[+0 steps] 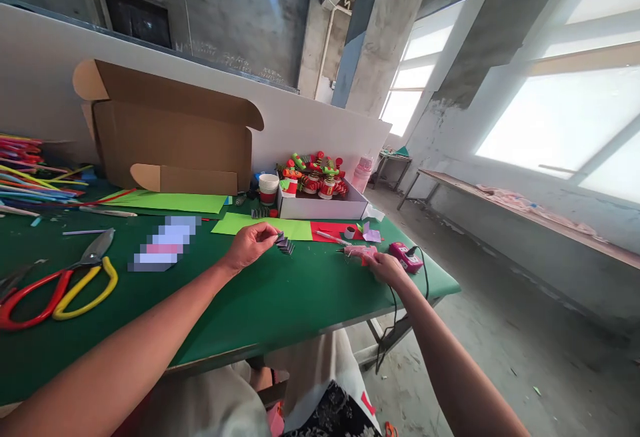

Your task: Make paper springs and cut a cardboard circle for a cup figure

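The left hand (253,247) pinched a dark pleated strip (285,245) — the right hand (386,267), wrapped round a pink glue gun (359,251), was to its right, nozzle (342,251) pointing left.

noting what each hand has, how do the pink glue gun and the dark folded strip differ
Colour: the glue gun is pink, while the folded strip is dark.
Shape: the glue gun has a solid, elongated body; the folded strip is pleated in zigzags.
Hold: the right hand grips the glue gun, while the left hand pinches the folded strip.
Both are hand-held.
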Tool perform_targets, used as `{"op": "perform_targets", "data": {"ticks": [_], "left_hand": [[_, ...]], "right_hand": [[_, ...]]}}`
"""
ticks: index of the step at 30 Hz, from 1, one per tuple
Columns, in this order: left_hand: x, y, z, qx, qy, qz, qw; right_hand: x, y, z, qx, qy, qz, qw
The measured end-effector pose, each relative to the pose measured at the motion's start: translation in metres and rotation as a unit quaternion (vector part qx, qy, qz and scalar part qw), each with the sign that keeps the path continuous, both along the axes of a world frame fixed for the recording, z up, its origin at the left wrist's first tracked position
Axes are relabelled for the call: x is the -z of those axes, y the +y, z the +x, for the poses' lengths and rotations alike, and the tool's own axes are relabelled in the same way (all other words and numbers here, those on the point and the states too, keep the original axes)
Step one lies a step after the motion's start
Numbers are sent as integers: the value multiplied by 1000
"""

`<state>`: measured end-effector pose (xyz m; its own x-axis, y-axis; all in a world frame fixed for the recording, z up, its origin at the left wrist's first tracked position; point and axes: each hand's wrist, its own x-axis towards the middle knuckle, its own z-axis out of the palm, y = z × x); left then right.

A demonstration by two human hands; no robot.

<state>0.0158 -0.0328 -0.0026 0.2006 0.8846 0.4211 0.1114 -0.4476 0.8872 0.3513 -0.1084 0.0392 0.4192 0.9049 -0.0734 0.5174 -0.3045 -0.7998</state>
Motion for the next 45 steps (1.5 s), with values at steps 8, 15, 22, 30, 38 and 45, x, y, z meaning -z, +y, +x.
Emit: {"op": "perform_targets", "data": {"ticks": [8, 15, 22, 30, 38, 45], "left_hand": [[4, 6, -5, -41, 38, 15, 998], [5, 8, -11, -50, 85, 22, 995], [5, 6, -10, -35, 98, 12, 994], [4, 2, -6, 7, 111, 2, 994], [5, 3, -8, 28, 117, -15, 993], [2, 3, -8, 40, 127, -15, 991]], "right_hand": [[24, 39, -114, -173, 131, 126, 968], [53, 74, -177, -211, 266, 185, 922], [62, 69, -166, -273, 122, 239, 924], [62, 63, -169, -295, 79, 260, 916], [58, 60, -169, -300, 58, 250, 919], [57, 60, -167, -279, 34, 251, 926]]}}
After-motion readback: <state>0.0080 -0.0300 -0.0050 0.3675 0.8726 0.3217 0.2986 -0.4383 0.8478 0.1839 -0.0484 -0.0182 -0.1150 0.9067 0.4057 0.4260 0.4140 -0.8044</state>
